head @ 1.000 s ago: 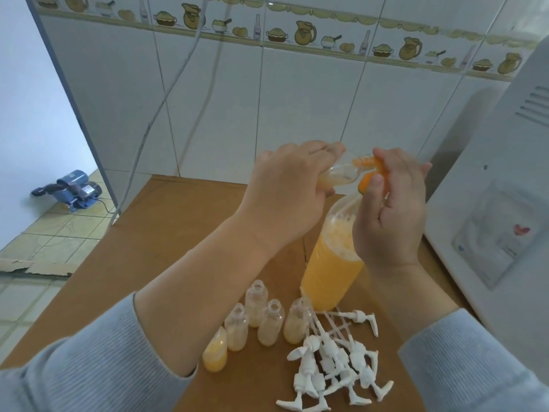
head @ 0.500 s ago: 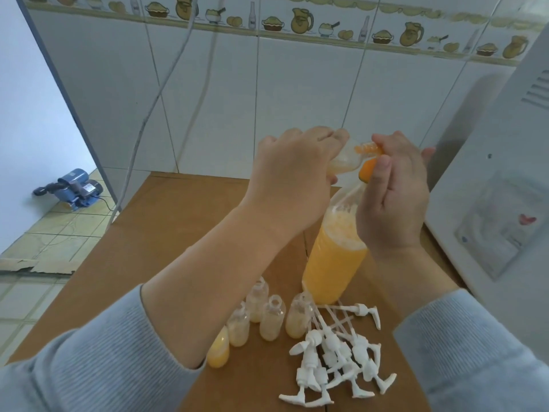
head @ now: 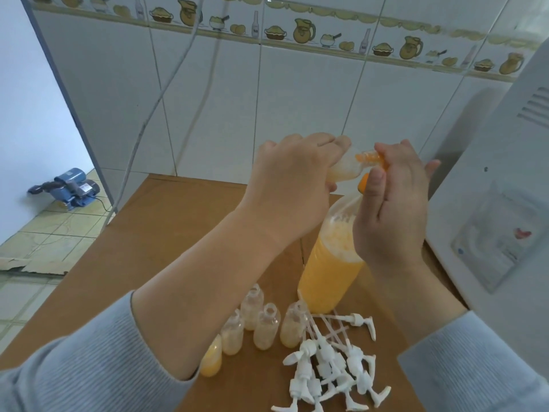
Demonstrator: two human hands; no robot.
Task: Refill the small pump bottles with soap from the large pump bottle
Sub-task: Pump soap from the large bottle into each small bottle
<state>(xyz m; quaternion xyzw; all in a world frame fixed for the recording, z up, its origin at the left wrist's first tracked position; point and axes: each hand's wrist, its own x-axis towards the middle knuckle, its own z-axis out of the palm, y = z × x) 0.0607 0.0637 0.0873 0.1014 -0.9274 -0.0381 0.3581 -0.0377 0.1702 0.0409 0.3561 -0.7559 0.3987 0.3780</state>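
Both hands are raised over the tabletop (head: 166, 233), meeting at the top of the big bottle (head: 329, 269). Her left hand (head: 291, 185) is curled round a small bottle (head: 346, 171), held tilted on its side with its mouth against the orange nozzle (head: 370, 157). Her right hand (head: 392, 209) sits on the orange pump head (head: 363, 185), fingers bent over it and thumb alongside; how firmly it grips cannot be told.

The big bottle stands upright near the tabletop's right edge, close to a white appliance (head: 505, 203). It holds yellow-orange soap about two-thirds up, with foam on top.

Just in front of it, toward the near edge, four clear small bottles (head: 266, 325) stand uncapped in a loose cluster, each with a little pale residue. A fifth, filled bottle (head: 211, 359) stands at the left of the cluster, half hidden by the left forearm and its grey sleeve (head: 89, 367).

White pump tops (head: 326, 361) lie in a tangled heap at the near edge, right of the small bottles, their dip tubes pointing toward the big bottle.

Behind the table rises a white tiled wall (head: 297, 93) with a border of jugs and bowls. Two cords (head: 166, 93) hang down it at the left. On the floor beyond the far-left corner sits a blue pump (head: 69, 188).
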